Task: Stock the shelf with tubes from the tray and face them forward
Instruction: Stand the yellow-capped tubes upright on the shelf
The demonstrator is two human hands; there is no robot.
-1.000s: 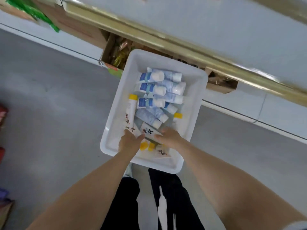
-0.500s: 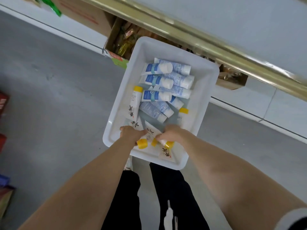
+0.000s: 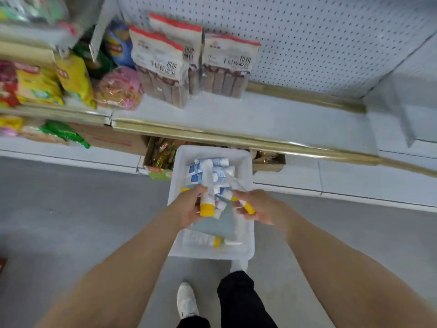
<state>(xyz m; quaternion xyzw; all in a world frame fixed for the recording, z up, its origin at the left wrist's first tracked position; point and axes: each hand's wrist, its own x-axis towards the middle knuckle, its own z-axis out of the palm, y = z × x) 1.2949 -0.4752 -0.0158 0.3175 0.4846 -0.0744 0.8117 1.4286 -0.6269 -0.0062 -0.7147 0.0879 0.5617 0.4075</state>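
A white tray (image 3: pixel 249 235) stands on the grey floor below the shelf, holding several blue-and-white tubes (image 3: pixel 214 172) at its far end and a yellow-capped white tube (image 3: pixel 203 240) near its front. My left hand (image 3: pixel 188 209) grips a white tube with a yellow cap (image 3: pixel 207 197), raised above the tray with the cap toward me. My right hand (image 3: pixel 261 205) holds another yellow-capped white tube (image 3: pixel 238 192), also lifted over the tray. The white shelf (image 3: pixel 272 119) with a gold front edge lies just beyond the tray.
Brown snack bags (image 3: pixel 163 67) stand at the back of the shelf, with bare shelf surface to their right. Colourful snack packs (image 3: pixel 71 76) fill the shelf to the left. Cardboard boxes (image 3: pixel 156 157) sit under the shelf. My shoe (image 3: pixel 186 301) is on the floor.
Both hands have lifted out of the tray, each with a yellow-capped tube. The view has tilted up, bringing the shelf and its goods into sight.
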